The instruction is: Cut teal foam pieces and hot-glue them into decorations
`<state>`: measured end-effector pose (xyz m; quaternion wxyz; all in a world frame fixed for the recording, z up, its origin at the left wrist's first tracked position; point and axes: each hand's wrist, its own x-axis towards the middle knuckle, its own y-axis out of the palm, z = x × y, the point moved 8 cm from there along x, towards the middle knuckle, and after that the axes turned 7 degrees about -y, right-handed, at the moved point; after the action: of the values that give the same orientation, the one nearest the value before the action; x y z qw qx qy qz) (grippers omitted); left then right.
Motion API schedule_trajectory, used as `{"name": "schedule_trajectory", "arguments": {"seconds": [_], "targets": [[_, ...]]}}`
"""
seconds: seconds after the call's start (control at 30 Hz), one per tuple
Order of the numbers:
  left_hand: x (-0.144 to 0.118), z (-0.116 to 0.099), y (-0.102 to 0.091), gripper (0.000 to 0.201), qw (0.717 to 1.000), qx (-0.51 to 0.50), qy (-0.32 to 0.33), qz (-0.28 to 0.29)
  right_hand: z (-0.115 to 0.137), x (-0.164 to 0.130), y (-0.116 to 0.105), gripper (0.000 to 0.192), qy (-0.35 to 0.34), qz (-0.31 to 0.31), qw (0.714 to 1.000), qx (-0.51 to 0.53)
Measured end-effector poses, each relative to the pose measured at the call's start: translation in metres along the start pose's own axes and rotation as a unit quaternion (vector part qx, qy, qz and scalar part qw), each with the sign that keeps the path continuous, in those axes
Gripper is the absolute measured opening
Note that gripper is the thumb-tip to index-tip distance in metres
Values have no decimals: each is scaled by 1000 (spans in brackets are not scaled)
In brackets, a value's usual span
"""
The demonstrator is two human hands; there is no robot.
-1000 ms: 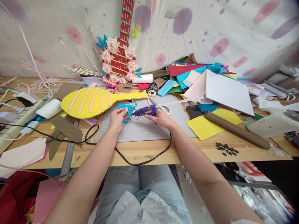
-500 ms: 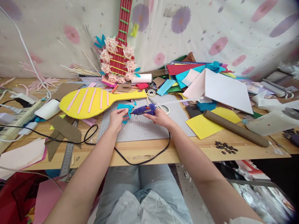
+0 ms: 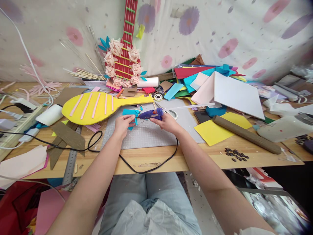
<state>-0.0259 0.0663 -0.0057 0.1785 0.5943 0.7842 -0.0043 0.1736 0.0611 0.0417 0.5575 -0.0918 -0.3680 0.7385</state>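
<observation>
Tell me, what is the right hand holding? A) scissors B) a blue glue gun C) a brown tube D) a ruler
B: the right hand grips a blue glue gun, its nozzle pointing at the teal piece held by the left hand.

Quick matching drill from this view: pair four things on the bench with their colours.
Things:
1. glue gun, held in the right hand
2. foam piece, held in the left hand
3. paddle-shaped cutout
4. long roll

Colours:
A. brown
B. yellow with pink strips
C. blue
D. teal

Pairs: 1-C, 2-D, 3-B, 4-A
</observation>
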Motion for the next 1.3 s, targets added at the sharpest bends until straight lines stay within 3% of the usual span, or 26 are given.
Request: {"name": "schedule_trajectory", "arguments": {"seconds": [0.47, 1.3], "targets": [[0, 1, 2, 38, 1000, 10, -2, 12, 5, -1, -5, 38, -18, -25, 1000, -3], [-1, -1, 2, 33, 1000, 13, -4, 6, 6, -2, -5, 35, -27, -4, 999, -30]]}}
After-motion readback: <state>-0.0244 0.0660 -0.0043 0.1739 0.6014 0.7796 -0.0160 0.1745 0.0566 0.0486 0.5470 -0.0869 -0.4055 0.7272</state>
